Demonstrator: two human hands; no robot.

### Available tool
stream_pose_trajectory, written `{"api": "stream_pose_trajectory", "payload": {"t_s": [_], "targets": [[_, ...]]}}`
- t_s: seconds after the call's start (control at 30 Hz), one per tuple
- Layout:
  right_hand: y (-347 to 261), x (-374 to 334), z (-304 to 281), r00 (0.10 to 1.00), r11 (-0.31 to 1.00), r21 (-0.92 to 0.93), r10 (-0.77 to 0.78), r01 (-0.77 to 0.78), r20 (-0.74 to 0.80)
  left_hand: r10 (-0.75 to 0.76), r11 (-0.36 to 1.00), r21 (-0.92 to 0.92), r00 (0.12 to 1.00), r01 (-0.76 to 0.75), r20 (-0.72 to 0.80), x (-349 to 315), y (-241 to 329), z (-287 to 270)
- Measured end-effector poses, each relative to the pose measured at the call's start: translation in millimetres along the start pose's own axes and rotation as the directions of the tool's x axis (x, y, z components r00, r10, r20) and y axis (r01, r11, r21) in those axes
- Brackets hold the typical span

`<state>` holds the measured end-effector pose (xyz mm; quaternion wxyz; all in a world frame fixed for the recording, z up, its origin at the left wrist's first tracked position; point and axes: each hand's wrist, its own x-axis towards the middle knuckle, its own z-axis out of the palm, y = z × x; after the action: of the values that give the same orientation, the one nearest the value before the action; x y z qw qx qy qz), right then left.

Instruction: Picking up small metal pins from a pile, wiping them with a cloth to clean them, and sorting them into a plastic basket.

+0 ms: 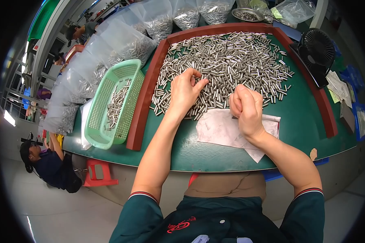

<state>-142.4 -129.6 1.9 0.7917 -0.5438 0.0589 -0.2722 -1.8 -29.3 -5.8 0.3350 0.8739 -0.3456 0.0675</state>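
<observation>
A wide pile of short, shiny metal pins covers the green table inside a low reddish-brown frame. My left hand is over the near left part of the pile, touching or just above the pins. Its thumb and index finger are curved with a small gap between their tips, and no pin shows there. My right hand is closed in a fist above a stained whitish cloth at the near edge of the pile. Whatever the fist holds is hidden by its fingers.
Left of the frame, a light green perforated basket holds some pins. Several clear bags of pins line the back and left. A black fan stands at right. A seated person is at far left beside a red stool.
</observation>
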Motion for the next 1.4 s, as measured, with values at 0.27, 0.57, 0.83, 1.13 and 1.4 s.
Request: {"api": "stream_pose_trajectory", "payload": {"t_s": [0.27,0.57,0.83,1.13,1.4], "targets": [[1.6,1.5,-0.8,1.000,1.000,0.030,0.006,-0.007,0.017,0.040,0.994,-0.103,0.995,-0.030,0.090,2.8,-3.2,-1.0],[0.7,2.0,-0.8,1.000,0.997,0.070,0.015,-0.015,0.004,-0.096,-0.079,-0.859,0.854,0.505,0.511,-0.7,-0.6,-13.6],[0.1,2.4,-1.5,1.000,0.999,0.047,0.024,-0.023,-0.008,-0.072,-0.291,-0.790,0.811,0.540,0.581,-7.6,2.6,-9.6],[1.1,3.7,-2.4,1.000,0.999,0.038,0.026,-0.025,-0.012,-0.023,-0.240,-0.817,0.838,0.525,0.545,-8.6,3.4,-8.9],[0.1,3.1,-1.3,1.000,0.999,0.037,0.022,-0.022,-0.014,0.031,-0.297,-0.812,0.855,0.503,0.518,-11.5,3.8,-6.8]]}}
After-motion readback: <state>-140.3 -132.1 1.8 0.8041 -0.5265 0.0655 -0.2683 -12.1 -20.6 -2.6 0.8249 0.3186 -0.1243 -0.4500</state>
